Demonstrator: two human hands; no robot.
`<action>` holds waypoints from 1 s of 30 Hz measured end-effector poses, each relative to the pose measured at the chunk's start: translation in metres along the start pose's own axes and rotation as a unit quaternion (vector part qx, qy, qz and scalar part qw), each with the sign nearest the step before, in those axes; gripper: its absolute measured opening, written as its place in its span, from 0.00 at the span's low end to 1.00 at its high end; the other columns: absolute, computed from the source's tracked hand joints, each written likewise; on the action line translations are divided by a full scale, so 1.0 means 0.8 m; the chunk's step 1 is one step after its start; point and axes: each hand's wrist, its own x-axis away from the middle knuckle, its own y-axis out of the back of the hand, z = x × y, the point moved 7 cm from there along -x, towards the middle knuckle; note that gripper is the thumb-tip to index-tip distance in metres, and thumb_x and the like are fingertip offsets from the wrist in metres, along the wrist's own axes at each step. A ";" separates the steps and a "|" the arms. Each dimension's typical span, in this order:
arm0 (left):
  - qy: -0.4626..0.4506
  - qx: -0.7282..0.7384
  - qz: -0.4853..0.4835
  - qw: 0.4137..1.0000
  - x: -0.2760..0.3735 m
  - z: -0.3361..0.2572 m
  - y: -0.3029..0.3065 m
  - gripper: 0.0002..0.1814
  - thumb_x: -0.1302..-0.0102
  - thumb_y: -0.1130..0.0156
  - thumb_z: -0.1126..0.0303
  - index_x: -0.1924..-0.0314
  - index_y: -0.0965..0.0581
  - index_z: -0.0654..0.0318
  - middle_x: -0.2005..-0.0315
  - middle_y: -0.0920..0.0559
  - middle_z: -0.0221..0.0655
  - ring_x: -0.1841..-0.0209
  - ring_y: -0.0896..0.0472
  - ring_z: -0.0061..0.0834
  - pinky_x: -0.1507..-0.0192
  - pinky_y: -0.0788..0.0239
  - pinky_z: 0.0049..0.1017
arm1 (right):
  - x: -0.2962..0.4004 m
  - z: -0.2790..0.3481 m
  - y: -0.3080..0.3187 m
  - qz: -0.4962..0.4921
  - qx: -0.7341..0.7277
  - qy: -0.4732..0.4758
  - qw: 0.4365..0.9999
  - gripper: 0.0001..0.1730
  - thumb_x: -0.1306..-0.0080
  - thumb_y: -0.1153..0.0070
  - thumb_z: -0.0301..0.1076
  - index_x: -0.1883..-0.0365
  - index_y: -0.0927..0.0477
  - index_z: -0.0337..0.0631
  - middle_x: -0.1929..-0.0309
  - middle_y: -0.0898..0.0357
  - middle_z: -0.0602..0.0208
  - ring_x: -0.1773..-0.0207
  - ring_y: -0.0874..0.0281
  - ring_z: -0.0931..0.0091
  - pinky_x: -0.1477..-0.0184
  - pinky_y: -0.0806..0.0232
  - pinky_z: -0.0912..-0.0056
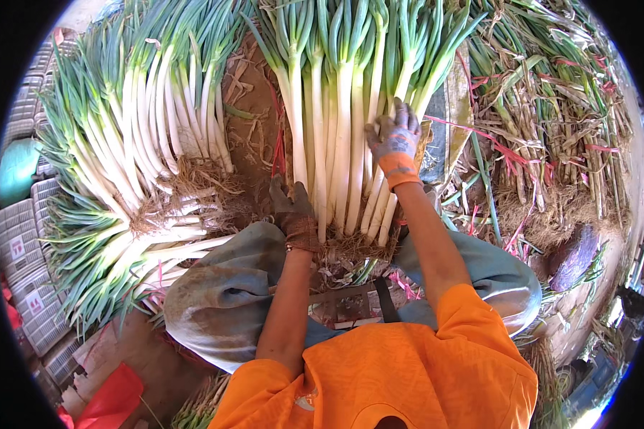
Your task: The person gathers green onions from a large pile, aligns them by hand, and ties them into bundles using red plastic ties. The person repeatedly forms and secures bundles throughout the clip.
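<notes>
A row of long green onions (343, 150) lies before me, white stalks and roots towards me, green leaves pointing away. My right hand (394, 142), in a grey and orange work glove, rests over the stalks on the right side of the row, its fingers somewhat spread. At the lower left edge of the row is my left hand (294, 212), in a dark glove, beside the outermost stalks near red ties (279, 139). Whether its fingers press on a stalk is hard to tell. Both hands are near the onions and neither clearly grips one.
Peeled-looking green onions (150, 118) lie fanned out on the left. Unclean onions with dry leaves (563, 123) and pink ties are heaped on the right. Plastic crates (24, 241) and a teal object (19, 163) stand at far left. A red sheet (110, 399) lies lower left.
</notes>
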 end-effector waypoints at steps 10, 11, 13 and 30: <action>-0.146 -0.141 0.081 0.976 0.033 0.003 -0.039 0.33 0.35 0.43 0.64 0.34 0.37 0.72 0.37 0.35 0.62 0.34 0.37 0.60 0.32 0.43 0.43 | -0.012 -0.016 -0.026 0.126 -0.231 -0.200 0.944 0.28 0.47 0.33 0.47 0.59 0.19 0.30 0.35 0.38 0.61 0.35 0.42 0.60 0.34 0.44 0.60; -0.160 -0.135 0.077 0.975 0.033 0.002 -0.038 0.33 0.36 0.43 0.63 0.34 0.36 0.72 0.37 0.34 0.62 0.34 0.37 0.60 0.32 0.43 0.43 | -0.020 -0.027 -0.028 0.084 -0.398 -0.261 0.876 0.30 0.47 0.32 0.44 0.54 0.22 0.29 0.44 0.29 0.58 0.42 0.33 0.63 0.39 0.39 0.64; -0.156 -0.164 0.083 0.971 0.029 0.008 -0.039 0.31 0.35 0.44 0.65 0.34 0.36 0.70 0.36 0.35 0.62 0.34 0.36 0.60 0.33 0.43 0.44 | -0.027 -0.037 -0.010 0.021 -0.507 -0.322 0.799 0.37 0.46 0.30 0.38 0.42 0.31 0.28 0.58 0.18 0.56 0.55 0.22 0.73 0.49 0.31 0.72; -0.173 -0.265 0.098 0.943 0.038 -0.001 -0.039 0.33 0.34 0.46 0.60 0.32 0.38 0.67 0.35 0.37 0.62 0.35 0.36 0.60 0.34 0.43 0.47 | 0.141 0.021 -0.016 0.055 0.063 0.001 0.996 0.25 0.44 0.38 0.50 0.60 0.19 0.35 0.25 0.50 0.56 0.28 0.48 0.53 0.29 0.51 0.47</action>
